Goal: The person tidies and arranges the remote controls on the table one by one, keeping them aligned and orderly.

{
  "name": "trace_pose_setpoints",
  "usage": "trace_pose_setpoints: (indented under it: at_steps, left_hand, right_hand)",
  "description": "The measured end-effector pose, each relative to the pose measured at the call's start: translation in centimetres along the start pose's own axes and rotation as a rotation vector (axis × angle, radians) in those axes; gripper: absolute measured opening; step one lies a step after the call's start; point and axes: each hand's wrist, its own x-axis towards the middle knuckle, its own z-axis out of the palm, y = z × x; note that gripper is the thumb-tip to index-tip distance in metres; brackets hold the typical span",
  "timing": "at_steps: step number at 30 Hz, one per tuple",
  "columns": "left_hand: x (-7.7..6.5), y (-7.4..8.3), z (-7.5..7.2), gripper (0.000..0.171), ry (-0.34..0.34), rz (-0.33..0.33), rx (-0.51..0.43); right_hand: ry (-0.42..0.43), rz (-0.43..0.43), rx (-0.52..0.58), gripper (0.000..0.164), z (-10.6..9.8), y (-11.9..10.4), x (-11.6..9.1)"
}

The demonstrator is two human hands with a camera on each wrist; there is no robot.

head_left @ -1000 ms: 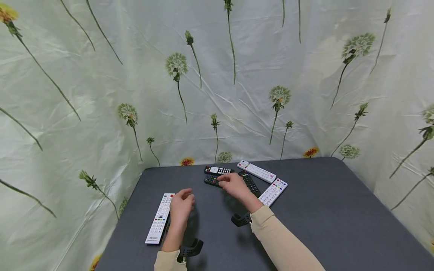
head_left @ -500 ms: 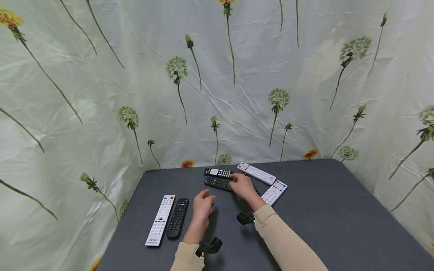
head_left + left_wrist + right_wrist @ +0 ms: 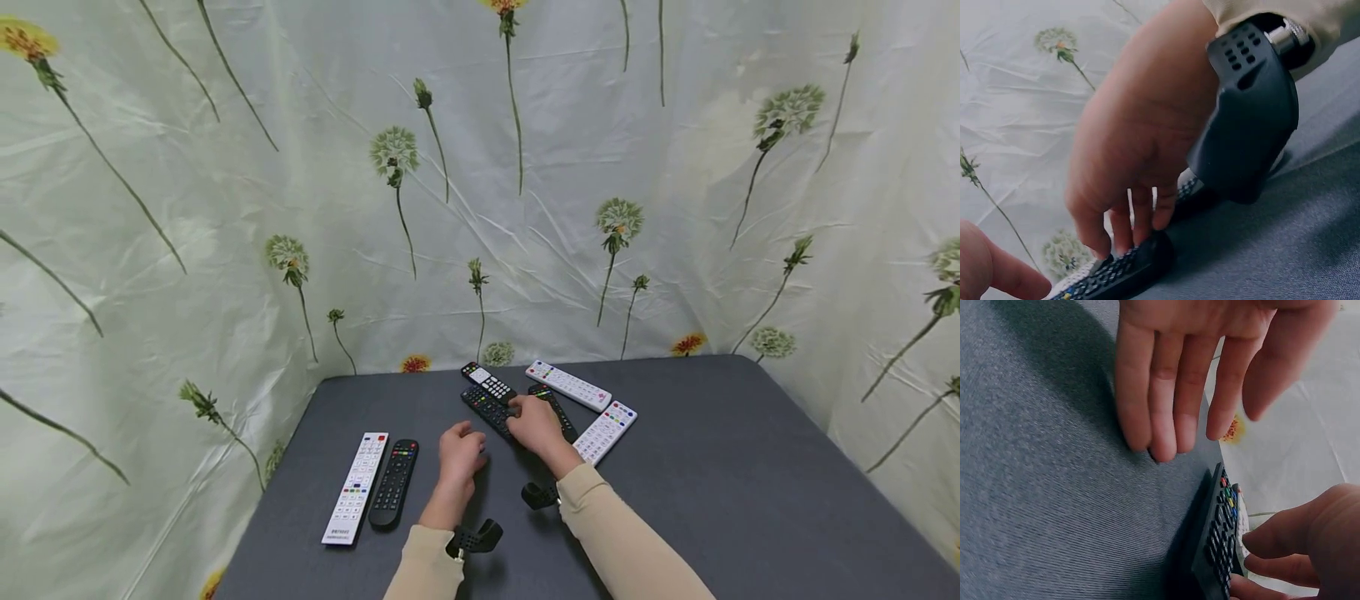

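Nearest: beige sleeves (image 3: 645, 537) on both arms, a black plastic wrist mount (image 3: 478, 538) on the left arm, a matching one on the right. Long white remote (image 3: 356, 490) flat on the left part of the dark grey tabletop (image 3: 720, 492); slim black remote with rounded ends (image 3: 393, 485) just beside it, keys up.

Left hand (image 3: 459, 457) right of that pair, over the table. Fingers extended and loose, thumb apart from them, holding nothing.

Right hand (image 3: 537, 425) further out, fingers bent down at the near end of a black remote with coloured buttons (image 3: 483, 406). Contact at the keys visible from the left wrist; can't tell if it's pinched or only touched. That remote lies flat, diagonal, far end toward the left.

White remote with a row of coloured keys (image 3: 606, 430) right of the right hand, tilted the other way. Another black remote (image 3: 556, 406) partly hidden behind the hand. Black remote with white keys (image 3: 489, 382) alongside the touched one, far side. Second white remote (image 3: 568, 385) near the back edge. Behind: pale dandelion-print curtain (image 3: 675, 150).
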Motion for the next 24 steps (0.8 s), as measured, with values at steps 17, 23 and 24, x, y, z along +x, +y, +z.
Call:
trace_pose_setpoints:
  at_steps: [17, 23, 24]
  left_hand:
    - [0.8, -1.4, 1.3, 0.042, 0.096, 0.047, 0.064]
    - [0.8, -1.1, 1.5, 0.035, 0.138, 0.066, 0.117]
    - [0.8, -1.0, 1.5, 0.034, 0.142, 0.068, 0.119]
  right_hand:
    - [-0.165, 0.014, 0.165, 0.039, 0.5, 0.0, -1.1]
    - [-0.205, 0.031, 0.24, 0.041, 0.0, -0.2, -1.2]
    - [-0.209, 0.031, 0.249, 0.042, -0.1, -0.2, -1.2]
